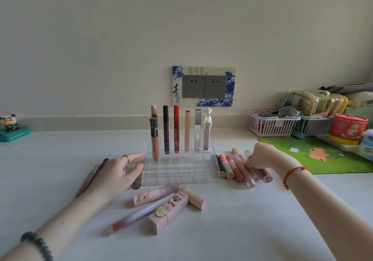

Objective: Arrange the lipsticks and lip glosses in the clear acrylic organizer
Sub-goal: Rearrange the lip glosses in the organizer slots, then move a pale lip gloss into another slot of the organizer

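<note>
Six tubes (176, 128) are seen upright in the back row of the organizer (182, 175), which is set on the table (232, 230) below a wall socket (203, 86); the front compartments are seen empty. The left hand (113, 175) is laid just beside the organizer's left edge, fingers curled loosely over a dark-tipped tube (137, 181) lying there; whether that tube is actually gripped cannot be told. The right hand (262, 155) is closed down onto a row of glosses (238, 169) lying side by side just right of the organizer, fingertips touching them; a firm hold on any one cannot be confirmed. Four more items (161, 206), among them a pink box and a long clear tube, are noted lying in front of the organizer. Baskets (270, 124) are noted at far right.
</note>
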Demonstrator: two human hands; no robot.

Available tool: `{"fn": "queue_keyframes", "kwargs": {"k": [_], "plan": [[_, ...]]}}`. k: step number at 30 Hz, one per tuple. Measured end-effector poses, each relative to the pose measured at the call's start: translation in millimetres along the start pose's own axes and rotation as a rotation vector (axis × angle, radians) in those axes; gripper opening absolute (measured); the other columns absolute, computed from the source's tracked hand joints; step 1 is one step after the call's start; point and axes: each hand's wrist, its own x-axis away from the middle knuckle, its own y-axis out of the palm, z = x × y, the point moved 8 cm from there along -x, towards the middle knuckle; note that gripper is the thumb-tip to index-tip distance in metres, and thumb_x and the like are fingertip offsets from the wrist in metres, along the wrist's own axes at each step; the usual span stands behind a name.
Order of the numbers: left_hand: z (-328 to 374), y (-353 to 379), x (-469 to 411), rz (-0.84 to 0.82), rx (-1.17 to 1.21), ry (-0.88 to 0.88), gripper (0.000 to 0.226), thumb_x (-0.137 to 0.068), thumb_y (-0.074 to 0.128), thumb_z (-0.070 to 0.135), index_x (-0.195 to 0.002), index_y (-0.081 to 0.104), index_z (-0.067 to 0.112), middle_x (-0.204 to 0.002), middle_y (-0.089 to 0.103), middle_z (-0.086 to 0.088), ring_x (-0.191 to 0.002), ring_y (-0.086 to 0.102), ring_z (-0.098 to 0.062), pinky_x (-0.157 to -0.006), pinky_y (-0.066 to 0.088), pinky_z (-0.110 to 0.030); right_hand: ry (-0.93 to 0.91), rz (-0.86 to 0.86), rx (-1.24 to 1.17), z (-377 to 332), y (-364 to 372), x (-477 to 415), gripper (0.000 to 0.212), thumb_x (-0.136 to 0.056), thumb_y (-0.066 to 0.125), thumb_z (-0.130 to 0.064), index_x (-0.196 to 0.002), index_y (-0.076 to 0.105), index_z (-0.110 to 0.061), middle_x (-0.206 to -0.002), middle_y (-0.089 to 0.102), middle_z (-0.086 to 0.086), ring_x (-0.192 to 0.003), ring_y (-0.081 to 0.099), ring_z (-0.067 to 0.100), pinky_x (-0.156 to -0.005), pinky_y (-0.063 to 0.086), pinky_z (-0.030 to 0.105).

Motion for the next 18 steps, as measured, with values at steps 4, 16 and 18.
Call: {"fn": "queue_keyframes", "kwargs": {"k": [4,16,18], "plan": [[6,-5,2,0.063,-0.025,0.027,0.028,-0.086,0.056,0.024,-0.112,0.063,0.028,-0.078,0.069,-0.010,-0.054,0.055,-0.012,-0.063,0.044,-0.017,0.015,-0.154,0.105,-7,-1,-2,0.023,-0.074,0.055,-0.021,-0.055,0.046,-0.010,-0.050,0.047,0.000,-0.046,0.043,0.012,-0.043,0.033,0.020],[14,-7,3,0.102,-0.066,0.056,0.032,-0.086,0.055,0.028,-0.117,0.062,0.024,-0.087,0.064,0.015,-0.075,0.059,0.011,-0.062,0.027,0.009,0.089,-0.475,0.226,-15,4,-3,0.022,-0.085,0.046,-0.023,-0.067,0.051,-0.013,-0.046,0.052,-0.005,-0.038,0.047,0.006,-0.047,0.037,0.018],[14,-5,4,0.073,-0.090,0.056,0.031,-0.087,0.053,0.030,-0.118,0.059,0.027,-0.058,0.063,0.025,-0.065,0.050,0.023,-0.062,0.026,0.009,0.104,-0.495,0.223,-14,9,-4,0.023,-0.086,0.043,-0.021,-0.064,0.047,-0.012,-0.039,0.048,-0.005,-0.031,0.042,0.005,-0.046,0.033,0.018]]}}
